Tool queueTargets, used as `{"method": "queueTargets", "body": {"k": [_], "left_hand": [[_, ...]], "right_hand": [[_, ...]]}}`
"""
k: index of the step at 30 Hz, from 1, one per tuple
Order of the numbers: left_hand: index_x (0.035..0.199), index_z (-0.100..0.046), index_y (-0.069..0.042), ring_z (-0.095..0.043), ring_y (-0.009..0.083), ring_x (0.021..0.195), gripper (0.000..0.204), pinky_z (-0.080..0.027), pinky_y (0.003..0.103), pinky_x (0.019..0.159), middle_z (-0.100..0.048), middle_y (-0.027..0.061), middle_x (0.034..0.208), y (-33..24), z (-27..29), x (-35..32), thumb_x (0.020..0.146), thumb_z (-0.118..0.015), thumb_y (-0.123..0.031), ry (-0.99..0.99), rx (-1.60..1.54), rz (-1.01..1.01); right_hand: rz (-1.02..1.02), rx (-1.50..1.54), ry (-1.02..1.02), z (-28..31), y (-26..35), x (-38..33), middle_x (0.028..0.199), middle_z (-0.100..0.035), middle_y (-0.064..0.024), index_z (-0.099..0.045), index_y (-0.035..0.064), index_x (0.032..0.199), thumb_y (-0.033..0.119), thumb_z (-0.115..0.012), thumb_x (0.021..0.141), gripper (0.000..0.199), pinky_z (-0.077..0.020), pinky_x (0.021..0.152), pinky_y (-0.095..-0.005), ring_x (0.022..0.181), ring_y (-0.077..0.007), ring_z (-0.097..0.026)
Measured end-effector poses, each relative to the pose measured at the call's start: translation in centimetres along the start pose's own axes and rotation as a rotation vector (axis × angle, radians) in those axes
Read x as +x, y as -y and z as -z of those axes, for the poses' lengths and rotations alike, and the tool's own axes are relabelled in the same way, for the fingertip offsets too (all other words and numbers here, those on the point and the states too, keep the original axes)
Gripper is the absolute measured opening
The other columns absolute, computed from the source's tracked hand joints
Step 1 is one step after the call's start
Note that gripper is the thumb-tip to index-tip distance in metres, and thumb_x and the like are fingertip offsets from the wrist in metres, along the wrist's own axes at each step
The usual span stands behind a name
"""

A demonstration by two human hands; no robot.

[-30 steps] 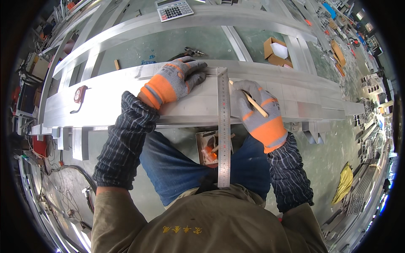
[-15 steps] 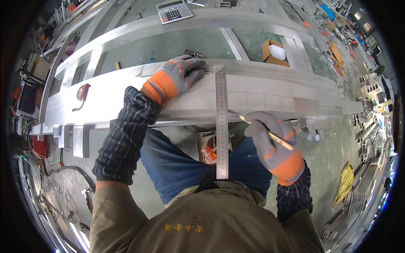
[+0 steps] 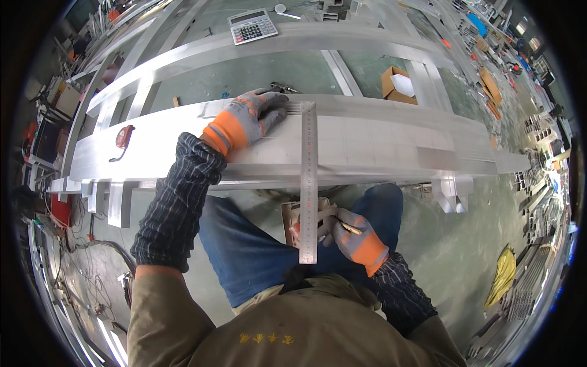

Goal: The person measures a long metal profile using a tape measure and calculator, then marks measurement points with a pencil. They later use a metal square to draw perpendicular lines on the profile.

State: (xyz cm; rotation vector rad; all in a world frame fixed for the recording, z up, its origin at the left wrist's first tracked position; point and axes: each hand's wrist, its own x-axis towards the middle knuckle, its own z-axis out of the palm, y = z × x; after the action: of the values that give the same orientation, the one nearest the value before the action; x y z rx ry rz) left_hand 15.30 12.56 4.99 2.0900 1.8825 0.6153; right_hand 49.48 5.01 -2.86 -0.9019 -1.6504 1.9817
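A steel try square (image 3: 309, 159) lies across a long silvery metal profile (image 3: 373, 137), its ruled blade reaching over the near edge toward my lap. My left hand (image 3: 247, 119), in a grey and orange glove, is closed on the square's stock at the far side, fingers beyond and thumb nearer. In my gloved right hand (image 3: 354, 235) is a slim tool with a wooden handle (image 3: 350, 229), perhaps a scriber; its tip is hidden. That hand is right beside the lower part of the blade, over my lap; I cannot tell whether its fingertips touch the blade.
A red tape measure (image 3: 124, 135) lies on the profile's left part. Beyond are a calculator (image 3: 252, 27) on a metal beam and an open cardboard box (image 3: 397, 84). A small box (image 3: 290, 223) sits between my knees. Yellow cloth (image 3: 501, 276) and stacked profiles lie at right.
My right hand has moved down and left from the profile's near edge to beside the blade, tool still held. The left hand stays on the square; the view has shifted slightly.
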Motion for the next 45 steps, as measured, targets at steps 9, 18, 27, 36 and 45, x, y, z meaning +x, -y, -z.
{"method": "queueTargets", "body": {"k": [9,18,27,36,45], "left_hand": [[0.128,-0.064,-0.004,-0.068,0.0369,0.094,0.037,-0.056,0.04,0.085,-0.07,0.0206,0.107,-1.0,0.5,-0.6,0.096,-0.066,-0.023,-0.01,0.012,-0.05],[0.125,-0.065,-0.005,-0.066,0.0373,0.101,0.035,-0.054,0.041,0.09,-0.069,0.0184,0.113,-0.5,1.1,-0.7,0.094,-0.068,-0.02,-0.074,0.074,-0.129],[0.126,-0.065,-0.005,-0.066,0.038,0.11,0.032,-0.053,0.04,0.095,-0.069,0.0187,0.12,5.5,3.0,-2.0,0.097,-0.062,-0.016,-0.069,0.001,-0.05],[0.128,-0.065,-0.004,-0.066,0.0391,0.108,0.042,-0.052,0.041,0.098,-0.067,0.021,0.123,2.8,3.4,-2.5,0.096,-0.065,-0.031,0.035,0.084,0.02],[0.126,-0.067,-0.004,-0.065,0.0403,0.105,0.039,-0.053,0.042,0.096,-0.069,0.0233,0.114,3.2,2.6,-2.5,0.097,-0.066,-0.03,-0.023,0.1,-0.096]], "right_hand": [[-0.081,0.228,0.091,-1.7,-1.9,2.3,0.111,-0.072,-0.0123,-0.061,-0.0033,0.128,0.0,-0.053,0.101,0.029,-0.0571,0.09,-0.0332,0.099,-0.0193,-0.069],[-0.277,0.237,-0.093,-5.3,4.9,-0.8,0.093,-0.073,-0.0192,-0.059,-0.0052,0.129,0.04,-0.028,0.109,0.058,-0.0586,0.075,-0.0346,0.081,-0.0237,-0.071],[0.044,0.32,-0.114,-12.4,4.5,1.3,0.098,-0.072,-0.0149,-0.06,-0.0086,0.119,0.019,-0.048,0.106,0.033,-0.0565,0.074,-0.031,0.084,-0.0188,-0.071],[-0.007,0.167,-0.1,-11.4,4.8,0.7,0.093,-0.072,-0.0149,-0.061,-0.0096,0.115,0.019,-0.051,0.105,0.032,-0.0565,0.074,-0.0304,0.081,-0.0181,-0.071],[0.009,-0.076,-0.23,-10.4,3.8,0.3,0.085,-0.069,-0.0097,-0.065,-0.0073,0.105,0.015,-0.057,0.101,0.024,-0.0519,0.069,-0.0285,0.075,-0.0134,-0.064]]}}
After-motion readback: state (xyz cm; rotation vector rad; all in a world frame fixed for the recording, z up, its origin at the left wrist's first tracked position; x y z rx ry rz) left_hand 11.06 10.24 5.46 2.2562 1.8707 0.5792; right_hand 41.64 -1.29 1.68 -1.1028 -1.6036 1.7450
